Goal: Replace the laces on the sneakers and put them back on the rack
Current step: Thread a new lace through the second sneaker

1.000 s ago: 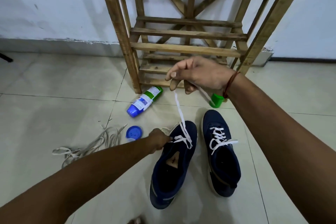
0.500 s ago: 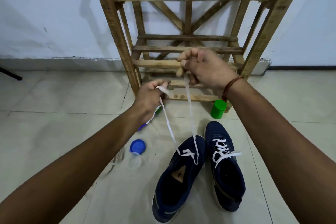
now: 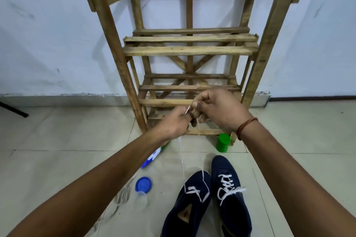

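Sneakers in dark navy sit side by side on the tiled floor [image 3: 57,131], toes toward the wooden rack [image 3: 189,50] that stands against the pale wall. The right sneaker [image 3: 232,196] is laced in white and its ends lie loosely crossed over the tongue. The left sneaker [image 3: 187,206] carries only the first crossing of the white lace [image 3: 182,161] near its toe — both strands rise from there, drawn taut, up to the person's hands.

The left hand [image 3: 173,124] and the right hand [image 3: 219,110] meet in front of the rack's lowest shelves, knuckles touching. The left hand's fingers are pinched on one lace end, whose tip shows just above the thumb. The right hand's fingers are curled and pressed together around the other strand, which hangs from below the fist. A reddish thread band circles the right wrist.

On the floor, a green cup [image 3: 223,142] stands just beside the rack's right front leg. A bottle [image 3: 154,157] with a blue end lies partly hidden under the left forearm, and a blue cap [image 3: 143,183] lies near the left sneaker — with a clear cup [image 3: 141,199] touching it. A tangle of old laces [image 3: 120,197] lies blurred beside these.
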